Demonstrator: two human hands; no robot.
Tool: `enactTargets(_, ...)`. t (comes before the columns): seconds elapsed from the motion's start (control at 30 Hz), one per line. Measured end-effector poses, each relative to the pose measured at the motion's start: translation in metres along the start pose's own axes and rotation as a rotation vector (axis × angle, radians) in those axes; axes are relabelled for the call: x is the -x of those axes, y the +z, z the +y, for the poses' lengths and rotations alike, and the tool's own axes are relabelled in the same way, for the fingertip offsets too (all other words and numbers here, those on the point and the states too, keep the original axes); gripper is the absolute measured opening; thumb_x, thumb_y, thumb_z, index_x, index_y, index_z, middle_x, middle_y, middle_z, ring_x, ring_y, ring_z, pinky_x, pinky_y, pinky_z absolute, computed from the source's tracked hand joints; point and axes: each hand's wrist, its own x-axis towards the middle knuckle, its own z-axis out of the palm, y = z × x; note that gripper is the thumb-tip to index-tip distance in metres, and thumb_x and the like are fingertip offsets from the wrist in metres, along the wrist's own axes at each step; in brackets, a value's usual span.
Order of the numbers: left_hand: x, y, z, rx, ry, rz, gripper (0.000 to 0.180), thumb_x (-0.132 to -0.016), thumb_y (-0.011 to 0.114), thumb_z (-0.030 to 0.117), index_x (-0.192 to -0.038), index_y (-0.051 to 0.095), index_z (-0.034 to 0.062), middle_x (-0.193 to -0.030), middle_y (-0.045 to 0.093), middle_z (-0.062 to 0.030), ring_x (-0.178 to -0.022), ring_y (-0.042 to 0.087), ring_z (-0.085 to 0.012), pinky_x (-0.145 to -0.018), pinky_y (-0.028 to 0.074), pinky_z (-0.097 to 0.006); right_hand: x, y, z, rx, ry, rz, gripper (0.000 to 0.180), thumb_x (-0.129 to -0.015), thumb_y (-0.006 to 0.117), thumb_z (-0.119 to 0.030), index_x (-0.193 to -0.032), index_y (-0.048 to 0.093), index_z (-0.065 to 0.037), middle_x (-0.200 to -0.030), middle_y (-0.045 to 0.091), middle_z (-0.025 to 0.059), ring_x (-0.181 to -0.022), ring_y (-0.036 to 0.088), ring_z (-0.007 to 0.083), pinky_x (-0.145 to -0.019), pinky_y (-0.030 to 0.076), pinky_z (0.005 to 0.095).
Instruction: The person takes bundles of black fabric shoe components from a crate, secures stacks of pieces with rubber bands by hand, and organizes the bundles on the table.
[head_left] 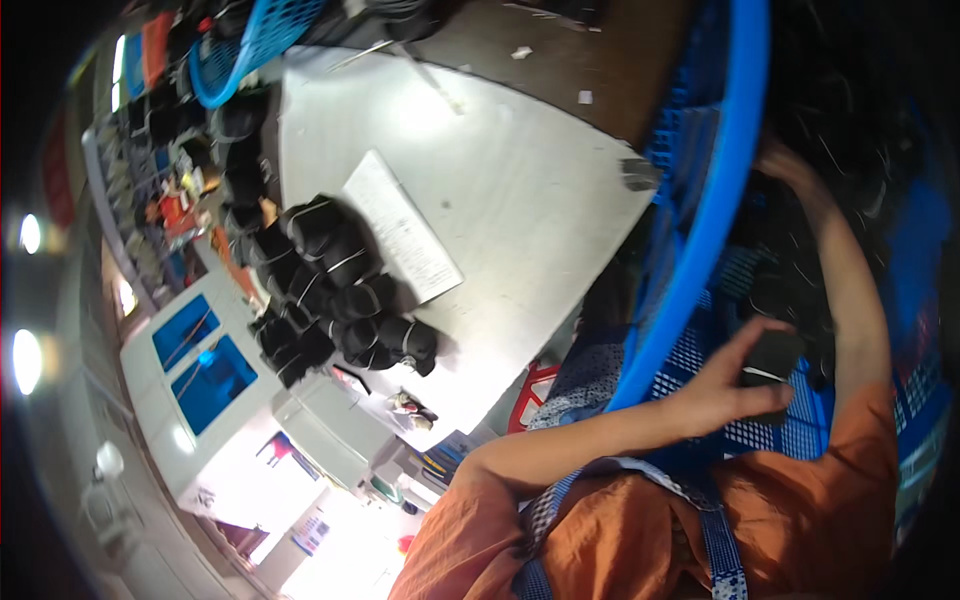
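My left hand [718, 394] is closed around a dark rolled bundle [772, 355] with a thin white band round it, held over the blue plastic basket [722, 215]. My right arm stretches forward into that basket. The right hand [786, 166] is beside the basket's blue rim, among dark items [830, 110], and its fingers are hidden. These items lie in shadow, with thin light strands showing across them; their kind is hard to make out.
Left of the basket stands a white table [530, 190]. Several black tied bundles [345, 270] are piled on it beside a written white sheet [405, 230]. Another blue basket [262, 45] is at the far left. A red plastic piece [533, 395] shows below the table edge.
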Motion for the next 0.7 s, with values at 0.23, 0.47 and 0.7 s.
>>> enactTargets(0.23,0.013,0.008,0.005,-0.08,0.166,-0.139,0.059,-0.079,0.068,0.014,-0.13,0.038,0.0083,-0.106,0.046,-0.0045,-0.098,0.047,-0.0132,-0.081,0.042,-0.027,0.08,0.087,-0.102,-0.053,0.031,0.572,0.063,-0.086,0.062,-0.029,-0.141,0.036,-0.01,-0.145,0.033,0.0161,-0.126,0.043,0.0298,-0.1,0.042,0.0396)
enactTargets(0.47,0.137,-0.065,0.119,-0.478,0.514,0.073,0.09,-0.072,0.068,0.054,-0.136,0.036,0.0006,-0.124,0.048,-0.0132,-0.115,0.048,-0.0228,-0.098,0.036,-0.036,0.153,0.179,-0.288,-0.124,-0.421,0.864,0.067,-0.087,0.056,-0.028,-0.142,0.029,-0.002,-0.131,0.048,0.0207,-0.114,0.056,0.0318,-0.096,0.048,0.0402)
enactTargets(0.7,0.278,-0.216,0.178,-1.178,0.633,1.324,0.064,-0.074,0.072,0.024,-0.129,0.045,0.0034,-0.118,0.048,-0.0155,-0.114,0.048,-0.0292,-0.099,0.037,-0.037,-0.034,0.32,-0.407,0.982,-0.687,0.379,0.07,-0.061,0.064,-0.032,-0.127,0.053,-0.012,-0.128,0.047,0.0171,-0.129,0.036,0.033,-0.105,0.032,0.0404)
